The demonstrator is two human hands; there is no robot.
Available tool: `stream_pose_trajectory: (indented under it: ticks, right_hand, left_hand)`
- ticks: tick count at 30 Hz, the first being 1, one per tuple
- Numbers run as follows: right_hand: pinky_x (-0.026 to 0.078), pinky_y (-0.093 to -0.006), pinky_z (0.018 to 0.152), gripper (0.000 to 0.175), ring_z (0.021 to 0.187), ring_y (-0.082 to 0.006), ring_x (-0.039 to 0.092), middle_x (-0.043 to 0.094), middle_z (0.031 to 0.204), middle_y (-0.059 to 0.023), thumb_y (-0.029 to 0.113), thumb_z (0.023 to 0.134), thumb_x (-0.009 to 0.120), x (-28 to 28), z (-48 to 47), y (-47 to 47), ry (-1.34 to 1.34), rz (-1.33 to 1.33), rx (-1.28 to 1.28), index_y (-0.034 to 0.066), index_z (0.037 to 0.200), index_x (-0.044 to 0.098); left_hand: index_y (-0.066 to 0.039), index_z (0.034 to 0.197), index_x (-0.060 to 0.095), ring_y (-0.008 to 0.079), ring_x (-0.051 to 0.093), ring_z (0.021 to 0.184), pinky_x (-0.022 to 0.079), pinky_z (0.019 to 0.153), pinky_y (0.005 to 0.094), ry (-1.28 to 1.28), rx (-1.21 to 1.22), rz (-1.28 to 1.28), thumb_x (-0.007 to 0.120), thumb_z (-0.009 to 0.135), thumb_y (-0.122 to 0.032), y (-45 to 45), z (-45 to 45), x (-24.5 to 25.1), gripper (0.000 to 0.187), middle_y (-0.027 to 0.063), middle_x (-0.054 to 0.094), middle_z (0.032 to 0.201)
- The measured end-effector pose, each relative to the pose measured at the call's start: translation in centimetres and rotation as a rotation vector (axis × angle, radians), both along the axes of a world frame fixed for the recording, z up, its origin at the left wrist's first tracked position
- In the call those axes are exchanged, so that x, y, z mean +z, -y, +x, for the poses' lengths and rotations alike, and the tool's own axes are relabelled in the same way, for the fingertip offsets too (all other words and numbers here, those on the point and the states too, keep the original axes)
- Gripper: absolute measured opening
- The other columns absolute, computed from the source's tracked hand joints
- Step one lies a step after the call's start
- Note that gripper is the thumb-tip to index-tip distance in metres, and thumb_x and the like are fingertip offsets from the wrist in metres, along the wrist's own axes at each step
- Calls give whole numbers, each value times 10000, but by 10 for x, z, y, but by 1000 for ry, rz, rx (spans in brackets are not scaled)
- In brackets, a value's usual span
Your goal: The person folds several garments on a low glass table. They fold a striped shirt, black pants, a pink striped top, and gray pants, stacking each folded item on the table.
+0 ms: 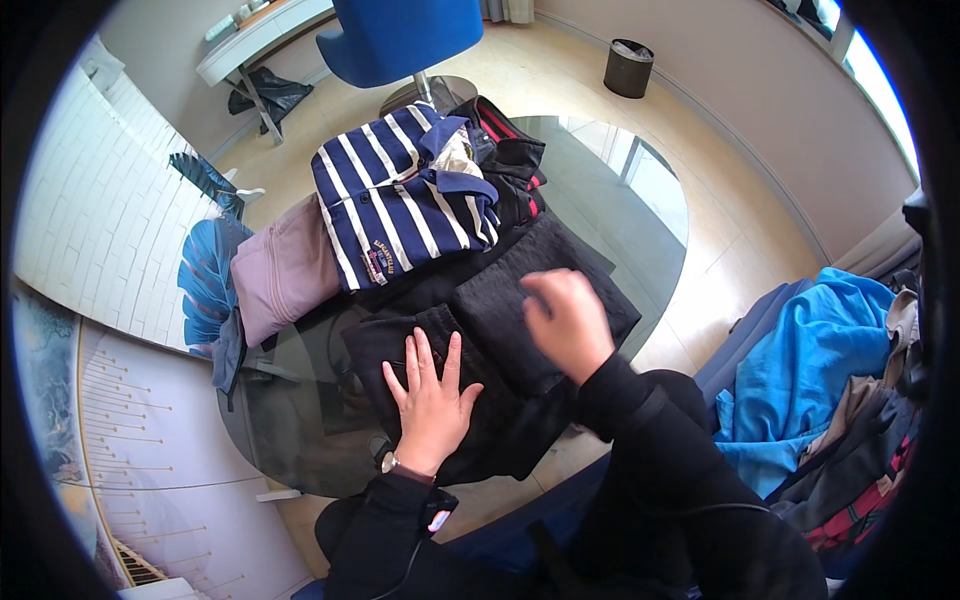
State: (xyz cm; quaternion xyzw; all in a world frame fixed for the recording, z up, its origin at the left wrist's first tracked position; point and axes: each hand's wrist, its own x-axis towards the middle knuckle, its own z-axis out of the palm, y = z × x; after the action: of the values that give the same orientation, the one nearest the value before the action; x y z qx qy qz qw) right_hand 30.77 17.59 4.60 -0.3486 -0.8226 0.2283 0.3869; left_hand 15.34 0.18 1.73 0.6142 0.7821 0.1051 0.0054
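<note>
Black trousers [495,360], partly folded, lie at the near side of a round glass table [300,420]. My left hand [431,397] rests flat on them near the elastic waistband, fingers spread. Above their right-hand part is my right hand [568,322], slightly blurred, its fingers curled and apart with nothing in them; whether it touches the cloth I cannot tell. Just beyond lies a folded navy-and-white striped polo shirt [397,195], collar to the right. It overlaps a folded mauve garment [285,270] on the left and a black garment with red trim [510,157] behind.
To my right, a bright blue garment [810,367] and other clothes are heaped on a blue seat [750,330]. A blue swivel chair [405,37] stands beyond the table. Farther off are a wastebasket [628,71], a white desk [255,41] and a black plastic bag [270,97].
</note>
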Motion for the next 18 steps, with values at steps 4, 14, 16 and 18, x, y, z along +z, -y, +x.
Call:
stream_pose_trajectory:
  ticks: [4, 14, 16, 18]
  right_hand:
    - [511, -470, 890, 418, 1060, -389, 599, 651, 1107, -188, 217, 796, 743, -8, 40, -54, 314, 47, -284, 23, 1154, 650]
    - [530, -416, 917, 648, 1061, -395, 654, 681, 1032, -265, 383, 723, 838, -22, 58, -91, 613, -444, -177, -55, 1147, 618]
    - [531, -416, 904, 592, 1042, -410, 653, 680, 1027, -262, 344, 710, 834, -20, 64, -98, 551, -464, -119, -54, 1100, 631]
    - [531, -407, 865, 466, 972, -396, 665, 679, 988, -246, 255, 712, 804, -10, 64, -96, 489, -499, -68, -58, 1015, 641]
  left_hand:
    - [-194, 1608, 266, 448, 182, 1516, 121, 1149, 703, 4, 11, -3, 630, 955, -432, -8, 8, -2, 786, 329, 149, 1622]
    - [-88, 1574, 313, 451, 249, 1481, 166, 1143, 698, 31, 23, 9, 661, 913, -471, -10, 24, 18, 839, 337, 233, 1588]
    - [-24, 1533, 360, 447, 288, 1459, 192, 1133, 698, 38, -22, 13, 691, 865, -530, -5, 24, 19, 901, 331, 288, 1565]
    - [-12, 1524, 373, 446, 255, 1480, 187, 1143, 688, 43, -31, -11, 701, 858, -528, -2, 25, 15, 904, 320, 261, 1586]
